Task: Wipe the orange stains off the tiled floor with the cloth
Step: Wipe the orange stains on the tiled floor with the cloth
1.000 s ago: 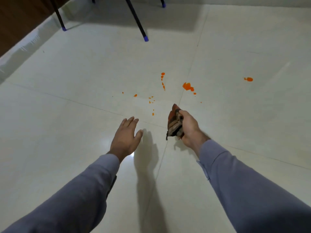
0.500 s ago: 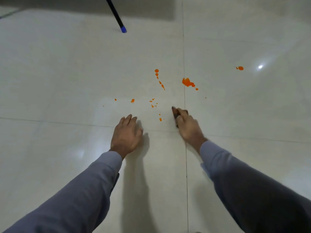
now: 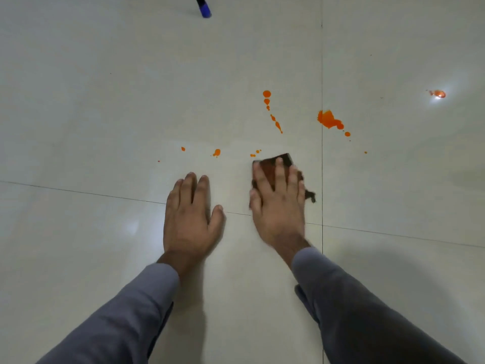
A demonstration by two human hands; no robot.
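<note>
Here the cloth [image 3: 273,166], dark brown and crumpled, lay flat on the tiled floor [image 3: 105,101] under my right hand [image 3: 279,206], just left of the vertical grout line and just above the crossing horizontal one. I noted its far edge showing past the fingertips and a ragged corner sticking out on the right side of the hand. The right fingers [image 3: 278,174] were stretched out nearly straight and spread, pressing the cloth down rather than curling round it; the hand looked slightly blurred. Small orange specks [image 3: 256,153] sat just beyond the cloth's upper left corner, not touching it as far as I could tell. Further left lay a larger drop [image 3: 216,152] and a smaller one [image 3: 183,148]. A trail of drops [image 3: 271,111] ran diagonally beyond the cloth, and the biggest stain [image 3: 329,120] straddled the vertical grout line to the upper right, with smaller dots trailing off it. One lone stain [image 3: 438,94] lay well apart at far right, beside a bright light reflection. My left hand [image 3: 190,219] rested palm down on the floor beside the right one, fingers straight and close together, thumb out, holding nothing. Both arms wore grey sleeves [image 3: 354,311]. At the top edge stood a dark leg with a blue foot cap [image 3: 205,10].
</note>
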